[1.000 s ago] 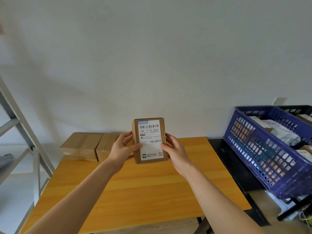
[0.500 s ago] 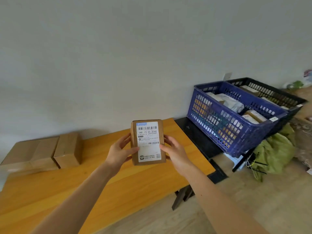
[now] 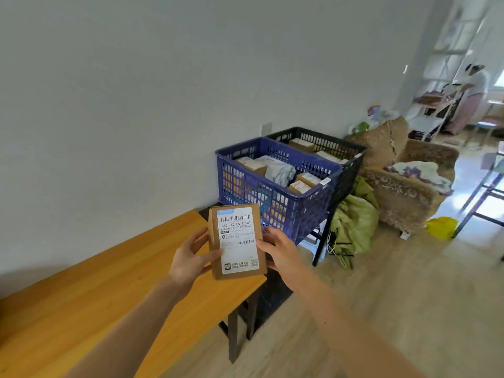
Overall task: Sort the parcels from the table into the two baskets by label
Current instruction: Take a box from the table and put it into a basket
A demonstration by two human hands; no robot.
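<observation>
I hold the parcel (image 3: 236,242) upright above the desk (image 3: 109,296) corner, my left hand (image 3: 191,261) and right hand (image 3: 281,253) curled on its side edges. It looks like stiff cardboard and seems light, so side grips suit it. The blue basket (image 3: 272,204) sits at one o'clock.

White wall (image 3: 136,105) behind the left hand (image 3: 188,257). Patterned armchair (image 3: 403,192) on pale wood floor (image 3: 409,309), well right of the right hand (image 3: 283,253).

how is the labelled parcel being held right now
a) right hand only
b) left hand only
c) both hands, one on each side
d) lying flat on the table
c: the left hand and right hand grip opposite sides of the parcel, held upright with its label facing the camera.
</observation>
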